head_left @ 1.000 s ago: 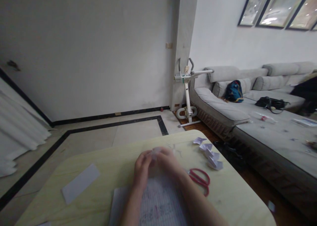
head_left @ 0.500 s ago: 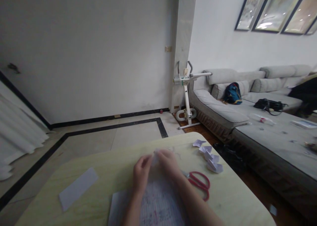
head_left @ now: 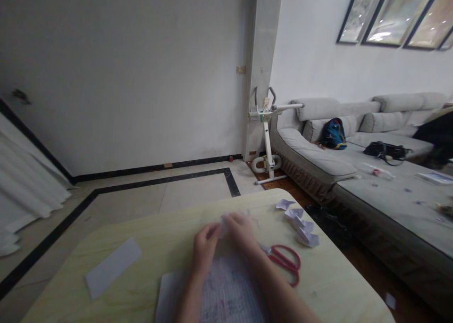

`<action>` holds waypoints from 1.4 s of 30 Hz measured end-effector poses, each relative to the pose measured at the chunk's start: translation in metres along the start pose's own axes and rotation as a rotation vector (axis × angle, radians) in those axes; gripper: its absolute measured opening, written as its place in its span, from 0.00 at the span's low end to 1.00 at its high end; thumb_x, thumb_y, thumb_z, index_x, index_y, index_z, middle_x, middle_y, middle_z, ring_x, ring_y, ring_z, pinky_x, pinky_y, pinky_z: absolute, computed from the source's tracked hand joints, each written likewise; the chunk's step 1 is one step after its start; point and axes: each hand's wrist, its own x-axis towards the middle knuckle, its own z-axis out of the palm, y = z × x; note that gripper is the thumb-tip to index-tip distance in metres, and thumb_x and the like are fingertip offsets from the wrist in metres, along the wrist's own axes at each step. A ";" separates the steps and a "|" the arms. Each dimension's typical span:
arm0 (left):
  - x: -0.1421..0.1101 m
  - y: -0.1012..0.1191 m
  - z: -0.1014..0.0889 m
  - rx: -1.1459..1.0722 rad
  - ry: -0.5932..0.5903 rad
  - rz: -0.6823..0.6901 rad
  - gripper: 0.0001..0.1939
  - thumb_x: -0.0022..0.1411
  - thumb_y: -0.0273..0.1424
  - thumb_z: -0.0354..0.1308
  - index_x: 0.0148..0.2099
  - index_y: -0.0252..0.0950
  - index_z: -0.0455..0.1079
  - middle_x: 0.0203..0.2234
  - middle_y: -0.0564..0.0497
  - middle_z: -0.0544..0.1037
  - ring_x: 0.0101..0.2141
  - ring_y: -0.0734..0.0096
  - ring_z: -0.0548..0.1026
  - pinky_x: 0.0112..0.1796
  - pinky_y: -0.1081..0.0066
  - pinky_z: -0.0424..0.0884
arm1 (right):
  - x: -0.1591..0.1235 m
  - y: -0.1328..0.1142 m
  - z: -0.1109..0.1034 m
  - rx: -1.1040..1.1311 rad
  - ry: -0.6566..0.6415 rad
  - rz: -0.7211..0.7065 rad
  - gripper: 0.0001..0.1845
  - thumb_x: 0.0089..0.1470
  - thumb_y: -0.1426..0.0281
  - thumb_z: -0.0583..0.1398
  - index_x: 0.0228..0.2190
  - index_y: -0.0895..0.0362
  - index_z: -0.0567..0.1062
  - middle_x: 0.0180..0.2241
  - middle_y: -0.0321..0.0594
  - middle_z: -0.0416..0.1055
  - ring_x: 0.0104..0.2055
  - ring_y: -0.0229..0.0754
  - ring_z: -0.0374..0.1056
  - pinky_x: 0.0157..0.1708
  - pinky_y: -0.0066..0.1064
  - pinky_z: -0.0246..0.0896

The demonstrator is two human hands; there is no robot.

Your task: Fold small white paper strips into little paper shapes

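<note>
Between my two hands is a small piece of white paper (head_left: 223, 227), blurred and mostly covered by fingers. My left hand (head_left: 205, 240) pinches its near left side. Fingers of my right hand (head_left: 241, 229) close on its right side. Both hands are above the far end of an open notebook (head_left: 230, 292) with lined, written pages. Red-handled scissors (head_left: 286, 261) lie beside my right forearm, their blades partly hidden behind it. Several folded white paper pieces (head_left: 307, 238) sit in a row near the table's right edge.
A flat white paper strip (head_left: 113, 268) lies on the left of the pale wooden table (head_left: 159, 238). Past the right edge stands a grey sofa (head_left: 382, 205) with a blue backpack (head_left: 333, 134) and a black bag (head_left: 385, 149). A white exercise bike (head_left: 268, 139) stands beyond the table.
My hands stay together over the notebook, fingers shifting slightly on the paper; the left hand has dropped a little lower against the right. The view has tilted slightly. Scissors and folded pieces stay put.
</note>
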 end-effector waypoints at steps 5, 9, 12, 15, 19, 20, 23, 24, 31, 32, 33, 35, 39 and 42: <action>-0.004 0.002 0.001 0.010 -0.037 0.004 0.16 0.51 0.40 0.58 0.35 0.32 0.74 0.28 0.47 0.78 0.29 0.64 0.74 0.30 0.71 0.69 | -0.001 -0.004 -0.001 0.067 0.002 0.038 0.13 0.44 0.63 0.59 0.18 0.59 0.69 0.16 0.31 0.60 0.22 0.33 0.56 0.21 0.24 0.50; -0.005 0.001 0.003 0.038 -0.025 0.027 0.15 0.50 0.40 0.59 0.33 0.32 0.75 0.26 0.47 0.78 0.28 0.64 0.74 0.30 0.70 0.69 | -0.002 -0.011 -0.005 0.160 0.022 0.115 0.11 0.41 0.64 0.60 0.18 0.60 0.69 0.17 0.31 0.61 0.21 0.34 0.56 0.22 0.25 0.50; -0.005 0.002 0.003 0.054 -0.011 0.051 0.13 0.50 0.39 0.59 0.30 0.33 0.75 0.24 0.48 0.77 0.27 0.64 0.73 0.30 0.70 0.68 | -0.002 -0.013 -0.005 0.156 0.066 0.110 0.11 0.42 0.64 0.60 0.18 0.59 0.70 0.17 0.31 0.62 0.22 0.34 0.57 0.23 0.25 0.51; -0.005 0.003 0.003 0.037 -0.024 0.051 0.13 0.49 0.39 0.59 0.29 0.34 0.75 0.22 0.48 0.77 0.27 0.63 0.73 0.30 0.70 0.68 | 0.000 -0.011 -0.005 0.102 0.083 0.057 0.10 0.43 0.66 0.58 0.18 0.59 0.73 0.19 0.33 0.65 0.25 0.36 0.60 0.26 0.26 0.53; -0.006 0.003 0.003 0.023 -0.040 0.039 0.13 0.48 0.40 0.60 0.29 0.33 0.75 0.22 0.49 0.76 0.26 0.64 0.72 0.28 0.71 0.67 | 0.001 -0.008 -0.007 0.069 0.091 0.010 0.10 0.43 0.68 0.56 0.17 0.58 0.73 0.18 0.33 0.65 0.25 0.37 0.60 0.27 0.26 0.54; -0.006 0.002 0.003 0.024 -0.041 0.036 0.14 0.49 0.40 0.59 0.29 0.33 0.75 0.22 0.49 0.76 0.26 0.65 0.72 0.28 0.72 0.67 | 0.001 -0.007 -0.007 0.069 0.095 0.009 0.10 0.44 0.68 0.56 0.17 0.58 0.73 0.18 0.33 0.65 0.25 0.37 0.60 0.27 0.26 0.54; -0.004 0.000 0.000 0.016 -0.008 0.018 0.14 0.50 0.40 0.59 0.28 0.33 0.73 0.20 0.51 0.75 0.23 0.69 0.70 0.25 0.74 0.65 | 0.000 -0.004 -0.004 0.061 0.072 0.008 0.10 0.45 0.66 0.57 0.19 0.59 0.73 0.18 0.33 0.65 0.24 0.35 0.59 0.25 0.26 0.53; -0.004 0.000 -0.002 0.009 0.015 0.011 0.14 0.50 0.40 0.58 0.28 0.33 0.73 0.19 0.52 0.74 0.22 0.70 0.69 0.24 0.74 0.64 | -0.001 -0.004 -0.003 0.055 0.055 0.006 0.10 0.45 0.66 0.57 0.19 0.59 0.72 0.18 0.33 0.65 0.23 0.35 0.58 0.25 0.25 0.53; -0.001 0.003 -0.001 -0.113 0.129 0.050 0.14 0.49 0.40 0.59 0.32 0.33 0.72 0.25 0.50 0.76 0.25 0.69 0.72 0.27 0.74 0.67 | -0.005 -0.001 0.004 -0.041 -0.038 -0.058 0.11 0.47 0.68 0.57 0.18 0.60 0.71 0.18 0.34 0.65 0.23 0.34 0.59 0.24 0.24 0.53; -0.001 0.004 0.001 -0.126 0.134 0.054 0.15 0.49 0.41 0.59 0.34 0.33 0.72 0.27 0.49 0.76 0.27 0.68 0.73 0.28 0.73 0.68 | -0.005 -0.001 0.005 -0.053 -0.027 -0.065 0.12 0.47 0.68 0.57 0.18 0.60 0.71 0.18 0.34 0.65 0.23 0.34 0.59 0.23 0.24 0.53; -0.001 0.004 0.002 -0.130 0.138 0.055 0.16 0.48 0.41 0.60 0.35 0.34 0.72 0.28 0.48 0.77 0.28 0.67 0.74 0.30 0.72 0.68 | -0.005 -0.001 0.005 -0.061 -0.017 -0.070 0.12 0.47 0.68 0.57 0.18 0.61 0.72 0.18 0.34 0.65 0.23 0.34 0.59 0.23 0.24 0.53; -0.001 0.003 0.004 -0.118 0.139 0.057 0.17 0.48 0.42 0.60 0.36 0.34 0.72 0.30 0.46 0.77 0.30 0.65 0.74 0.32 0.70 0.69 | -0.005 -0.002 0.005 -0.061 -0.006 -0.072 0.11 0.47 0.68 0.57 0.19 0.61 0.73 0.18 0.35 0.66 0.23 0.34 0.60 0.24 0.24 0.53; 0.000 0.000 0.003 -0.096 0.155 0.063 0.16 0.48 0.41 0.60 0.36 0.34 0.73 0.31 0.46 0.77 0.33 0.63 0.74 0.36 0.68 0.69 | -0.007 -0.008 0.005 -0.001 -0.047 -0.043 0.12 0.47 0.66 0.58 0.22 0.61 0.75 0.20 0.36 0.69 0.25 0.36 0.63 0.25 0.25 0.56; 0.000 0.001 0.001 -0.081 0.162 0.081 0.14 0.48 0.40 0.60 0.34 0.34 0.73 0.30 0.46 0.78 0.33 0.62 0.74 0.36 0.67 0.69 | -0.008 -0.011 0.004 0.090 -0.069 -0.008 0.12 0.47 0.63 0.59 0.25 0.60 0.77 0.23 0.37 0.71 0.25 0.36 0.64 0.25 0.26 0.56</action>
